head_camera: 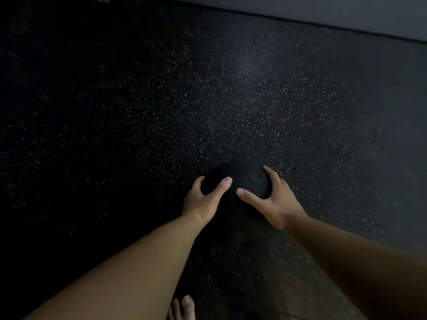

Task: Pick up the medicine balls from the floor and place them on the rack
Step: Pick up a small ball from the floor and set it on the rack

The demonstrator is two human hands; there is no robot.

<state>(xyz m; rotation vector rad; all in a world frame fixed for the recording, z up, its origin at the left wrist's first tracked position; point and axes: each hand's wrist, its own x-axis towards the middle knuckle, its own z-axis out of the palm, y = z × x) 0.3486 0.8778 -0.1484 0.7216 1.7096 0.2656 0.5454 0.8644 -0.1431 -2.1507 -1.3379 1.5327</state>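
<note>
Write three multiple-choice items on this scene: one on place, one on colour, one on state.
1. Where are the hands on the medicine ball?
A. one on each side
B. both underneath
C. neither touches it

2. What colour is the ball?
A. red
B. black
C. white

3. What surrounds the ball?
A. rack bars
B. speckled floor
C. a box

Key: 1 A, the left hand and the right hand flank it; 2 B, it looks black; 3 B, only flecked flooring shows around it.

One black medicine ball (238,181), two bare hands on it: left hand (203,202), right hand (275,199). One bare foot (182,308).
</note>
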